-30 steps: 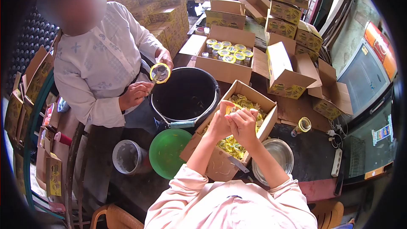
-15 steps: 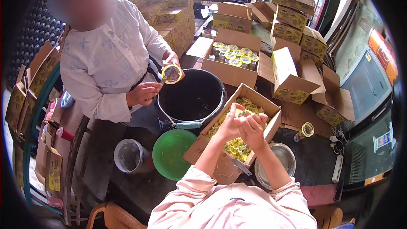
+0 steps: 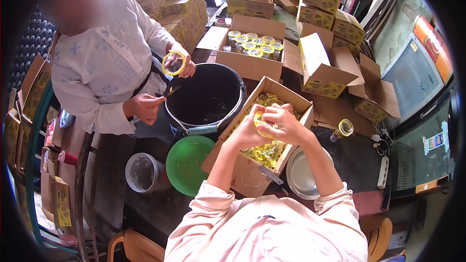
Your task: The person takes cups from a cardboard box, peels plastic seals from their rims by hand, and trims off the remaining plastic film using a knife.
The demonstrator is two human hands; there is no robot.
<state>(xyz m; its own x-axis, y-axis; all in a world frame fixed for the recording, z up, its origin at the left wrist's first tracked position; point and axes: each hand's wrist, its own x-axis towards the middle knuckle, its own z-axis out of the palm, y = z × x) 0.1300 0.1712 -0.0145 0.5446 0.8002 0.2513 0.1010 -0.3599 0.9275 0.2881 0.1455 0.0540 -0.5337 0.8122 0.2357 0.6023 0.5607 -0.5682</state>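
Note:
Above the open cardboard box (image 3: 245, 177), both my hands are closed around a small yellow printed piece (image 3: 263, 129), perhaps a wrapper or label. My left hand (image 3: 246, 131) grips its left side; the fingers of my right hand (image 3: 287, 125) press on it from the right. My fingers cover much of it, so its exact kind cannot be made out. Below them, the box holds a heap of yellow crinkled pieces (image 3: 264, 155). A flat metal blade (image 3: 271, 175) rests at the box's near edge.
Left of the box stand a green basin (image 3: 187, 174), a grey bucket (image 3: 141, 172) and a large black bucket (image 3: 204, 99). A metal bowl (image 3: 303, 179) is at right. Across, a co-worker holds a yellow-rimmed container (image 3: 174, 63). Yellow-lidded jars (image 3: 255, 44) fill another box.
My hands have turned inward and drawn closer around the yellow piece. The co-worker's utensil has moved away from the yellow-rimmed container, down to the black bucket's rim. The camera view has shifted slightly.

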